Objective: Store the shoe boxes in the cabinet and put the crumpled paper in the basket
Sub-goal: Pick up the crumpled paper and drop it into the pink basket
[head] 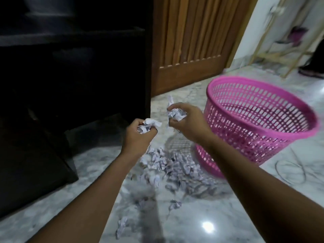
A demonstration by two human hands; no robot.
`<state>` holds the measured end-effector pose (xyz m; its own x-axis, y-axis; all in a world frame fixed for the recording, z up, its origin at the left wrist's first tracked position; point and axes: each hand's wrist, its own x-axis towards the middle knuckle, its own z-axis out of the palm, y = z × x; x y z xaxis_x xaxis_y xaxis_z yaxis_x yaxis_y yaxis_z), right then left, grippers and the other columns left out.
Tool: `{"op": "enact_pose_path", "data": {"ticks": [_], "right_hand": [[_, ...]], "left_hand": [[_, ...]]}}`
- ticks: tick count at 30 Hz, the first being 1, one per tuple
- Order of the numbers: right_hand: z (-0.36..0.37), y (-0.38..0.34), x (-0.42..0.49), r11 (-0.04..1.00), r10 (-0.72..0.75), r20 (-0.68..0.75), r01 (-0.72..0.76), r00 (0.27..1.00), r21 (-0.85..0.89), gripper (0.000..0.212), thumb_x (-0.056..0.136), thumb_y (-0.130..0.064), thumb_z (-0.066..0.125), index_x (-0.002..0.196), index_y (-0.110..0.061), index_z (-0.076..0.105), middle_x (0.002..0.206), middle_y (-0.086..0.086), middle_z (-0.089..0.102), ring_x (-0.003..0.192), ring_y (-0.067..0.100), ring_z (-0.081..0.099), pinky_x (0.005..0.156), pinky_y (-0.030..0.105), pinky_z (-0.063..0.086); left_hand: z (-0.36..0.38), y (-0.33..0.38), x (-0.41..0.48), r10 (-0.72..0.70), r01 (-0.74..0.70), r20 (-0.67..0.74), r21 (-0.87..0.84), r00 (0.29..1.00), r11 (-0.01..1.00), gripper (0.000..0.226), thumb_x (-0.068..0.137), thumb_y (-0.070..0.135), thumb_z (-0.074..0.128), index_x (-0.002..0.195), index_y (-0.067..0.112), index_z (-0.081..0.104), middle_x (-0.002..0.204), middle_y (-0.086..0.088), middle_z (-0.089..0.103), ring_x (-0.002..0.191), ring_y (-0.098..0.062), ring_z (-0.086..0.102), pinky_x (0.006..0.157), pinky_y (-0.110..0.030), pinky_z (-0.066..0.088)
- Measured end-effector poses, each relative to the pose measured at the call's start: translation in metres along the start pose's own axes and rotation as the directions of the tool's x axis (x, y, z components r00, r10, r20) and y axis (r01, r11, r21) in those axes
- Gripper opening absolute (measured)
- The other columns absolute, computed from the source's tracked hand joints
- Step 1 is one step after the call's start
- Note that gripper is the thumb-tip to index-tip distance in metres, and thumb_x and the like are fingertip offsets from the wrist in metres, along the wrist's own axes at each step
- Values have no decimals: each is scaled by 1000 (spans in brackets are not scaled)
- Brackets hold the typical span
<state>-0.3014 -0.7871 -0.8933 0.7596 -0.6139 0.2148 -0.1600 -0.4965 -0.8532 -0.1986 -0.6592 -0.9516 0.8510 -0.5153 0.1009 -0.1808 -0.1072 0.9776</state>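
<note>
My left hand (139, 133) grips a wad of crumpled paper (149, 126) above the marble floor. My right hand (188, 122) holds a second wad of crumpled paper (175, 114), just left of the pink plastic basket (259, 120). The basket stands open on the floor at the right. A heap of crumpled paper (175, 167) lies on the floor below both hands. The dark cabinet (73, 76) fills the left side, its inside too dark to make out. No shoe box is clearly visible.
A wooden door (192, 41) stands behind the cabinet and basket. Stray paper scraps (122, 225) lie nearer to me. A thin cable (289, 172) loops on the floor right of the basket. A wooden frame (289, 50) and a person's foot (310, 71) are at far right.
</note>
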Motion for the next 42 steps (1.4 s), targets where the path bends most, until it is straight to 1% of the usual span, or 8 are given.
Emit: {"op": "enact_pose_path", "data": {"ticks": [6, 14, 18, 23, 28, 34, 39, 42], "right_hand": [[-130, -42, 31, 987, -121, -174, 99, 977, -130, 32, 75, 1, 77, 97, -22, 69, 92, 1, 69, 71, 5, 64, 56, 12, 48], [-220, 42, 17, 968, 126, -350, -192, 928, -160, 15, 81, 0, 72, 91, -11, 70, 83, 10, 71, 75, 26, 68, 70, 37, 58], [-231, 76, 10, 955, 237, -401, -288, 885, -71, 24, 83, -5, 72, 104, -16, 67, 84, 6, 71, 61, 12, 66, 47, 19, 50], [-239, 90, 6, 944, 250, -421, -317, 872, -96, 27, 85, -8, 72, 110, -16, 65, 87, 3, 69, 59, 11, 66, 45, 20, 50], [-220, 88, 14, 919, 284, -326, -352, 902, -175, 48, 84, -12, 72, 129, -21, 58, 111, 8, 67, 78, 24, 71, 67, 42, 62], [-190, 57, 13, 725, 445, -144, -450, 884, -522, 73, 89, -43, 66, 151, -31, 29, 153, 14, 28, 126, 36, 50, 103, 51, 45], [-162, 27, 7, 723, 432, -75, -395, 899, -566, 36, 95, -45, 55, 115, -16, 66, 90, 2, 66, 78, 19, 66, 87, 43, 55], [-127, 21, -3, 766, 190, -155, -246, 969, -595, 39, 94, -50, 51, 103, -18, 71, 87, 3, 71, 75, 21, 68, 82, 42, 57]], "left_hand": [[66, 106, 31, 125, -113, 127, -97, 984, 989, 20, 84, 16, 72, 75, 15, 55, 63, 2, 49, 52, -8, 42, 42, -16, 33], [206, 180, 45, 110, -93, 370, -63, 923, 994, 21, 85, 35, 70, 96, 19, 60, 80, -3, 72, 71, -19, 72, 67, -39, 59], [254, 167, 51, 182, -227, 404, 66, 896, 972, 26, 87, 30, 67, 104, 12, 62, 89, -3, 68, 80, -20, 67, 72, -34, 53], [258, 134, 59, -22, -517, 655, 616, 755, 594, 68, 81, 70, 50, 136, 32, 46, 135, 2, 57, 119, -24, 58, 102, -55, 43], [220, 130, 50, 114, -590, 663, 560, 740, 582, 39, 97, 50, 43, 107, 23, 71, 102, 5, 72, 87, -12, 68, 78, -37, 60], [158, 107, 38, 415, -700, 576, 465, 704, 543, 31, 97, 40, 51, 94, 19, 74, 93, 6, 72, 79, -10, 64, 69, -28, 53], [121, 97, 40, 331, -648, 602, 439, 726, 623, 38, 93, 48, 48, 121, 30, 65, 130, 9, 62, 119, -13, 56, 97, -39, 49], [92, 85, 36, 300, -561, 526, 457, 796, 690, 36, 92, 46, 51, 118, 27, 66, 129, 6, 63, 119, -14, 56, 101, -38, 47]]}}
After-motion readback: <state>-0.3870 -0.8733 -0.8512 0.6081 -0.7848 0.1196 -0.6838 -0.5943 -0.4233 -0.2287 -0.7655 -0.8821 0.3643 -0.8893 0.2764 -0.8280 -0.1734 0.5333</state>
